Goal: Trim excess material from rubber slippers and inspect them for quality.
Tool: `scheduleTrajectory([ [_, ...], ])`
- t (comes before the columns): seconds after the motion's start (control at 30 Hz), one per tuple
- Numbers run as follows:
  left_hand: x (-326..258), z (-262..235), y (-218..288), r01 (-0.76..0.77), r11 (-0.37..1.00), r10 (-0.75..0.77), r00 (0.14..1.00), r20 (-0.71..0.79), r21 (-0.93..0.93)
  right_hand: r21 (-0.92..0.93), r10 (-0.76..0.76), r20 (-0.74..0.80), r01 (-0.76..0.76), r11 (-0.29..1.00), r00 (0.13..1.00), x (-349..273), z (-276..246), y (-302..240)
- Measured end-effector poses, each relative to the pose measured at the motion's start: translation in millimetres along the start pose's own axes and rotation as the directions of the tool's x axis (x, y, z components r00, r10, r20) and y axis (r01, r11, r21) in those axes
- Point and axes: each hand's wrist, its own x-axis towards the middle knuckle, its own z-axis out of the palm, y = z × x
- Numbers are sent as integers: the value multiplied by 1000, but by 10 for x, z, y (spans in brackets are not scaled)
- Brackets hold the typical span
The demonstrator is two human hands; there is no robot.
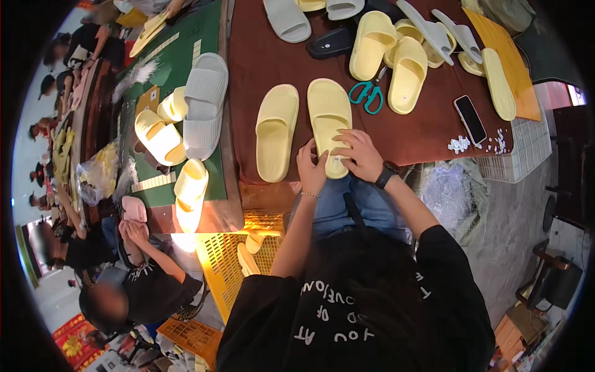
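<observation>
A pale yellow slipper (330, 113) lies on the dark red cloth at the table's near edge, heel toward me. My left hand (312, 168) holds the left side of its heel with bent fingers. From the right, my right hand (361, 155) curls over the heel, fingertips on the footbed beside a small pale mark. Whether those fingertips pinch something small is hard to make out. Just left lies a second yellow slipper (276, 133), touched by neither hand.
Teal-handled scissors (374, 99), more yellow slippers (409, 75), grey slippers (288, 20) and a black slipper (333, 42) lie farther back. A phone (470, 119) and small clear pieces (458, 145) are at right. Left, a green board (207, 37) holds slippers; a yellow crate (224, 273) stands below. People sit farther left.
</observation>
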Motion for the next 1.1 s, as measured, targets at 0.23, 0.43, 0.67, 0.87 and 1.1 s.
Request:
scheduleTrajectory([
  [0.23,5,-81,3,52,999,-52,998,-21,-2,71,-26,89,20,997,996,91,85,47],
  [0.43,11,-57,11,35,999,-34,999,-40,22,4,22,171,-23,1000,985,146,143,57],
  [0.67,-19,-20,32,41,999,-40,999,-26,33,240,137,106,-159,958,985,-294,-50,4],
  [0.87,-28,10,-149,-67,996,73,991,-114,58,879,814,-361,-125,460,455,-1245,-739,548],
  [1.1,-19,-28,-62,30,998,-27,998,-52,52,923,940,-341,-186,336,6,-2057,-1348,1336],
])
